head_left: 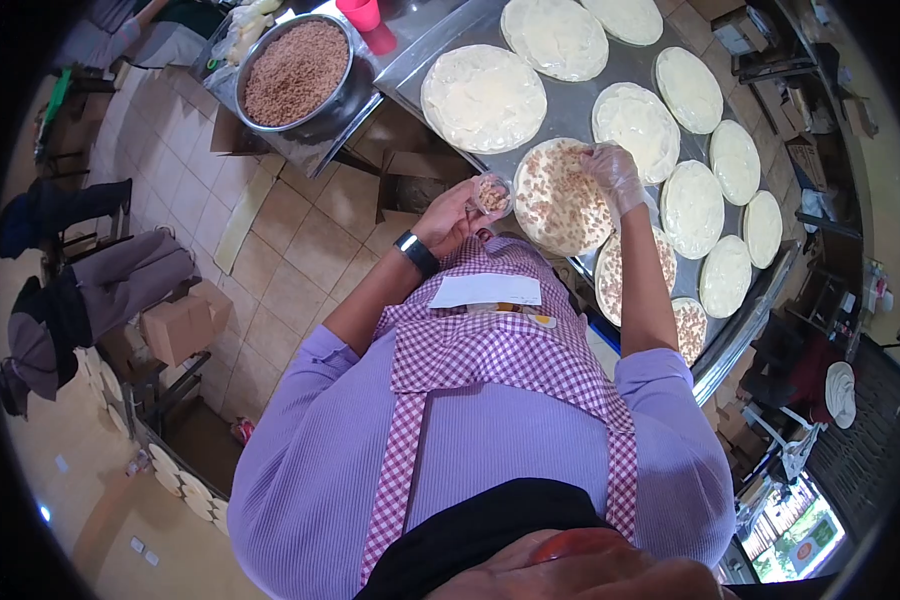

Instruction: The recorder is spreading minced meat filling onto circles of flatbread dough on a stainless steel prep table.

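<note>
My left hand is closed around a small clear cup holding brown crumbs, beside the table's near edge. My right hand, in a clear plastic glove, is over the right side of a cream-coated flat round sprinkled with brown crumbs. Its fingers are bunched together; what is between them is hidden. Partly behind my right forearm lies another crumb-sprinkled round, and a third sprinkled round is further right. Several rounds with plain cream tops, such as the large cream-topped round, cover the metal table.
A large metal bowl heaped with brown crumbs stands on a side table at the far left. Near it is a red cup. Cardboard boxes and hung clothes are at left. Another person's arm shows at upper left.
</note>
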Motion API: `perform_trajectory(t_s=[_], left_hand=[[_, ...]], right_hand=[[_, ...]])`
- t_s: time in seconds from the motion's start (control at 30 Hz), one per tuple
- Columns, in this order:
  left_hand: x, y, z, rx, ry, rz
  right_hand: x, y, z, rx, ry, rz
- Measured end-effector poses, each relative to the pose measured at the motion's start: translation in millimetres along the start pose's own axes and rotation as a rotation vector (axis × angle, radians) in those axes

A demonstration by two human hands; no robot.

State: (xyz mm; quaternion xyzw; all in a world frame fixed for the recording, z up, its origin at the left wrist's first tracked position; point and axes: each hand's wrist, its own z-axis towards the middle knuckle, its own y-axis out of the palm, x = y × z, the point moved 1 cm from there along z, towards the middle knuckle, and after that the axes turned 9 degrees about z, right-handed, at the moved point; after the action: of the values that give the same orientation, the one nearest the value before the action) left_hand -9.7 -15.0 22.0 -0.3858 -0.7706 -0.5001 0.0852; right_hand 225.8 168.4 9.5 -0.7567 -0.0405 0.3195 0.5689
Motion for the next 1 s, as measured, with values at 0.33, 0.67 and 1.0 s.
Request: perform_trajectory(t_s=[0.33,0.67,1.0], left_hand=[[-2.2,0.2,0.1,-0.002,-0.002,-0.026],[-4.6,-2.4,-5.5,0.033,0.001,-0.037],[-0.4,1.0,-4.2,0.055,-0.007,-0.061]], right_hand=[[-4.4,11.5,2.2,0.178,0.024,-0.024],[-20.0,17.8,3.6,0.3,-0.082,-0.028],[-1.2,24.0,-30.0,0.315,-0.118,-0.045]])
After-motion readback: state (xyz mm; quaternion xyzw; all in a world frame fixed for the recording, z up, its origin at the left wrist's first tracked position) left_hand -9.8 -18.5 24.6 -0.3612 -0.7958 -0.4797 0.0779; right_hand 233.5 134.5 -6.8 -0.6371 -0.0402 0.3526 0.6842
